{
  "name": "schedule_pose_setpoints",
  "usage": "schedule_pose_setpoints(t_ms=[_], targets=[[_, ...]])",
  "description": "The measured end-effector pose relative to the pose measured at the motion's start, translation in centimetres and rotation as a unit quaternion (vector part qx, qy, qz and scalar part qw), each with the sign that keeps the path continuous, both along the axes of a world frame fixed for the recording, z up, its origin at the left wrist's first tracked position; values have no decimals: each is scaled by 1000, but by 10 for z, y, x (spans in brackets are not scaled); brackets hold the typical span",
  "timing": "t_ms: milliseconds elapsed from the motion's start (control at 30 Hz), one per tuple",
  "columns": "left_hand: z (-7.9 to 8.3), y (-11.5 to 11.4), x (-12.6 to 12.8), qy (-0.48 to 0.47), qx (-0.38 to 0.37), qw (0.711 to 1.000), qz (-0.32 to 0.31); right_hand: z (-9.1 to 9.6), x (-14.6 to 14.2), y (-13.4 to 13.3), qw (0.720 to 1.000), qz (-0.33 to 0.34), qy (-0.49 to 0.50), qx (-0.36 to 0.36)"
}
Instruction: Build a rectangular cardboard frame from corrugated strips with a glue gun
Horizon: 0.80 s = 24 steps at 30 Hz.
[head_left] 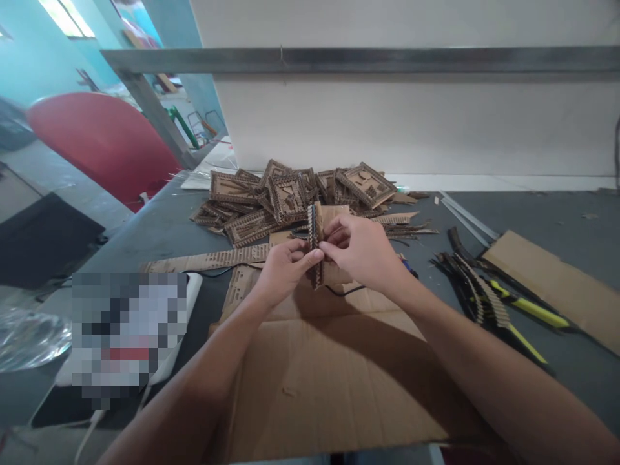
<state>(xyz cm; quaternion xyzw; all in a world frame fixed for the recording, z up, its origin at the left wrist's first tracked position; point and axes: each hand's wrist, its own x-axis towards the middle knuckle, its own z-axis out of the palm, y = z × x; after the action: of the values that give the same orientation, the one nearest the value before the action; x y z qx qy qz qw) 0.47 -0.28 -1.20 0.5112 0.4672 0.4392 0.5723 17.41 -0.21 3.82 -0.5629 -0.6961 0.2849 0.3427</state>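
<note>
Both hands meet over the middle of the table on a thin laser-cut cardboard piece (315,227) held upright on its edge. My left hand (285,268) is closed, its thumb and fingers pinching the piece's left side. My right hand (361,248) is closed too, its fingers curled against the right side of the same piece. Under my forearms lies a large flat cardboard sheet (339,381). Behind the hands sits a pile of several cut cardboard panels (285,197).
A long toothed cardboard strip (213,259) lies at the left. Dark offcut strips and yellow-handled tools (523,309) lie at the right, beside another cardboard sheet (557,284). A white device (191,284) rests near left. A red chair (104,139) stands past the table's left edge.
</note>
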Motion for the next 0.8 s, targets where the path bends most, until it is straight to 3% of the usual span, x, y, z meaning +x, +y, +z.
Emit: schedule_pose_setpoints(t_ms=[600,800], targets=[[1,0,1,-18,-16,1000,-4,4,-1,0,999,-3,6,-38],[1,1,0,-21,-8,1000,-5,2,-1,2,997,42,37,-54]])
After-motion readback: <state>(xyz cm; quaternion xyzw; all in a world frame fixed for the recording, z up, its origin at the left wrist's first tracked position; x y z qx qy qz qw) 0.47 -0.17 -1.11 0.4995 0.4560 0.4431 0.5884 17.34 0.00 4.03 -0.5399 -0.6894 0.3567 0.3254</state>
